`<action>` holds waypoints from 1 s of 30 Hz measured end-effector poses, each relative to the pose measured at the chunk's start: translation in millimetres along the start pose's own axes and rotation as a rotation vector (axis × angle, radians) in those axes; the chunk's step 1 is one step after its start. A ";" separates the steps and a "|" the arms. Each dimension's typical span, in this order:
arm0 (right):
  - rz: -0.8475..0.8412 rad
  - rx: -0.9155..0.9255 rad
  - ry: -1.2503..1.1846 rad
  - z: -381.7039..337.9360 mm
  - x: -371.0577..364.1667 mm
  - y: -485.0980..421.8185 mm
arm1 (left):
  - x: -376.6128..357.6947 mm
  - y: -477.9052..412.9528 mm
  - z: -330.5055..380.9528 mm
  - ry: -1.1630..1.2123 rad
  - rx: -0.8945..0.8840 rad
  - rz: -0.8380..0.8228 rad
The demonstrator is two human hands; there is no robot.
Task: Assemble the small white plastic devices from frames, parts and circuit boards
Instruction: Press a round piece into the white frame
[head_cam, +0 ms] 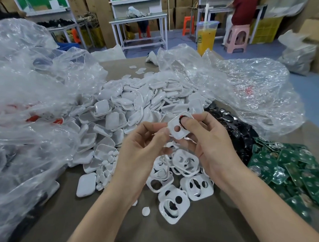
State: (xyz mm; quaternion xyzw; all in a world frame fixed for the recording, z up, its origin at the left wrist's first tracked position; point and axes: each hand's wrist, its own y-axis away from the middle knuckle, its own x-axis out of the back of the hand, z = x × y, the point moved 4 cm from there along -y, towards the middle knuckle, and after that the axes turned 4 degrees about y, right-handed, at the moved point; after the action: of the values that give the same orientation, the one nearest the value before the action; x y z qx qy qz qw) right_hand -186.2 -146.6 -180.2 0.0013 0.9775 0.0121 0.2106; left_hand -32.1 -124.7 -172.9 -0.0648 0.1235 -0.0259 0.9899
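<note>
No text can be read. Red print on the plastic bags at 9 o'clock and 2 o'clock, and the drink cup label at 1 o'clock, are blurred.

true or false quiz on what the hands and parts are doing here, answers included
1. The right hand holds the white plastic frame with round holes, with its thumb pressed on top. True.
2. The left hand is open and holds nothing. False: it pinches the frame's left edge.
3. The pile of green circuit boards lies to the right of both hands. True.
4. The tall clear plastic cup at the back holds a blue drink. False: the drink is orange.
5. The loose white plastic frames lie below the hands. True.
</note>
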 end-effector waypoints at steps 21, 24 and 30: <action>-0.070 0.113 0.142 -0.4 -6.1 9.7 | -6.3 4.6 6.0 -0.228 -0.123 0.061; -0.081 0.125 0.165 0.3 -6.2 9.4 | -5.0 4.9 6.2 -0.219 -0.119 0.053; -0.111 0.144 0.171 -0.2 -8.4 10.6 | -6.7 5.9 5.7 -0.280 -0.155 0.030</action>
State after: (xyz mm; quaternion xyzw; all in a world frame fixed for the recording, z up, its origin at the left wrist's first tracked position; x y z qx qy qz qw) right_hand -178.7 -136.1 -176.4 -0.0389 0.9888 -0.0698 0.1262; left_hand -37.0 -117.7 -166.7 -0.1419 -0.0129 0.0077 0.9898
